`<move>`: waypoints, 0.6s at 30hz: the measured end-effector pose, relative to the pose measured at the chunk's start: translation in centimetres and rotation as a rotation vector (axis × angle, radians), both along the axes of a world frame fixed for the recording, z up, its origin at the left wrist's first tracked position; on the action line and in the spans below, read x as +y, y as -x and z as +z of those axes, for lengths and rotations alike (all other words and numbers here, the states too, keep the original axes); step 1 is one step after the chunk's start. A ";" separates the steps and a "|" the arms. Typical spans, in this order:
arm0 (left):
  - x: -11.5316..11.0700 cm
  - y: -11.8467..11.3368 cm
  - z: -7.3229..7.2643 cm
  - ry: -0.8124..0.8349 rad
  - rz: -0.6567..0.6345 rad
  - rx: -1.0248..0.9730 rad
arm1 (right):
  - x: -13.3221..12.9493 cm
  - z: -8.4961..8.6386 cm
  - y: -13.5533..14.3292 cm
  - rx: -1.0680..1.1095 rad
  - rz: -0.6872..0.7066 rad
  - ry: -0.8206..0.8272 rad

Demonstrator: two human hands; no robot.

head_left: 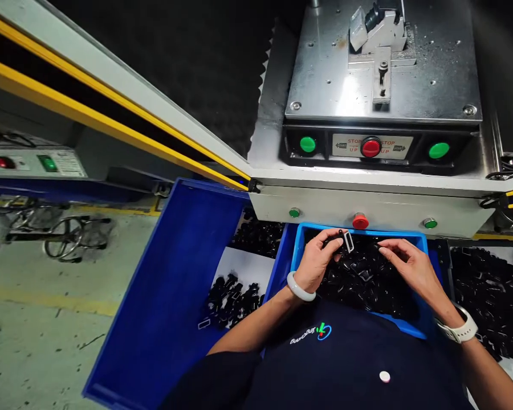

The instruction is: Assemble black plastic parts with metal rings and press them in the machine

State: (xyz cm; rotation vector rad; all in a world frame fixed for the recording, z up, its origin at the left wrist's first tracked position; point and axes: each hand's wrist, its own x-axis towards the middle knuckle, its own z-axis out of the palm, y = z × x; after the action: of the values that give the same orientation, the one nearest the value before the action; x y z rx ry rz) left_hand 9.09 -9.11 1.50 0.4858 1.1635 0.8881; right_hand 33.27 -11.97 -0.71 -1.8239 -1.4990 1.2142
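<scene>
- Left hand [320, 259] pinches one small black part with a metal loop [347, 241] above the tray [404, 234].
- Right hand [406, 263] rests half-curled on the black parts [367, 282] — holding nothing visible.
- One part picked; the tray looks mostly full.

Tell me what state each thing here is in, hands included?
Left hand: shut on a small part with a pale rectangular loop.
Right hand: fingers bent, resting on the black parts.
Light blue bin: filled with black parts.
Dark blue crate: tilted, some black parts inside.
Red button: whether pressed, cannot tell.
</scene>
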 end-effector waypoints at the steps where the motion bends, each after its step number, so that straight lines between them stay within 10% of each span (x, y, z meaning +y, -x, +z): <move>1: 0.1 0.0 0.1 0.000 -0.026 -0.036 | 0.1 0.9 0.4 0.015 -0.030 -0.021; 8: 0.7 -0.4 0.5 -0.079 -0.285 -0.051 | 1.9 5.7 3.3 0.013 0.169 -0.176; 14: 2.6 -0.5 1.5 -0.261 -0.588 0.212 | 3.9 6.1 3.2 -0.033 0.300 -0.208; 18: 4.2 -0.7 2.1 -0.545 -0.523 0.301 | 5.5 6.5 2.5 0.007 0.180 -0.203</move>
State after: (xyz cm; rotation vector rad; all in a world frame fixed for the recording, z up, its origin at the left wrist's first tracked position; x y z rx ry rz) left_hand 9.78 -4.86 3.64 1.3402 0.9763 0.6730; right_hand 30.75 -6.49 5.82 -1.5796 -1.7452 1.1011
